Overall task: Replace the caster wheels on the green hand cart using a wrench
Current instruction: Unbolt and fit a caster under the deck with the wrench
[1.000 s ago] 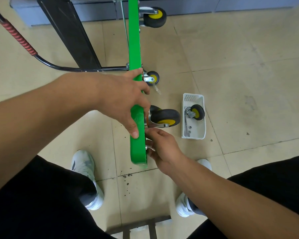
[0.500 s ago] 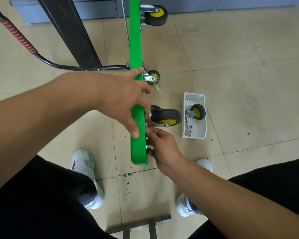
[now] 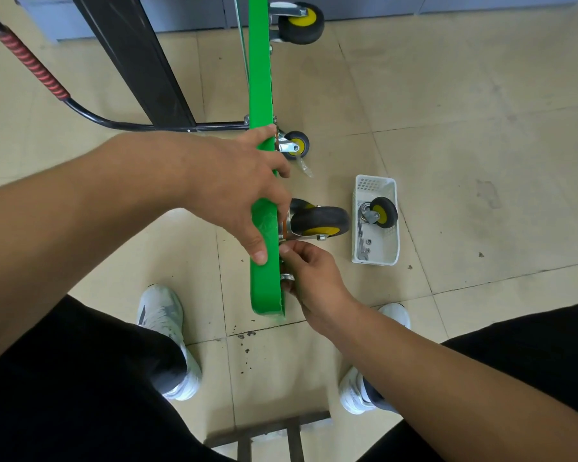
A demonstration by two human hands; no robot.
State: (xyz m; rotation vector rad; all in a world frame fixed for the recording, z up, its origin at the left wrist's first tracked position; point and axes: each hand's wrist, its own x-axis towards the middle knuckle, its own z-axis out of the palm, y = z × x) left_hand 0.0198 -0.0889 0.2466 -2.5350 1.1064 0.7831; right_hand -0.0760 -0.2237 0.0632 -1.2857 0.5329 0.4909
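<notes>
Left hand curls over the rim of the green deck; right hand pinches a fastener beside the caster on that deck. It looks stiff, weighty, probably swivelling, and is best gripped by its fork.

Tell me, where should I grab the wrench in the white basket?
Probably its thin middle shaft, pinched from straight above. The wrench lies flat along one wall of the basket, so the walls block a sideways reach, and the spare wheel crowds its far end.
</notes>
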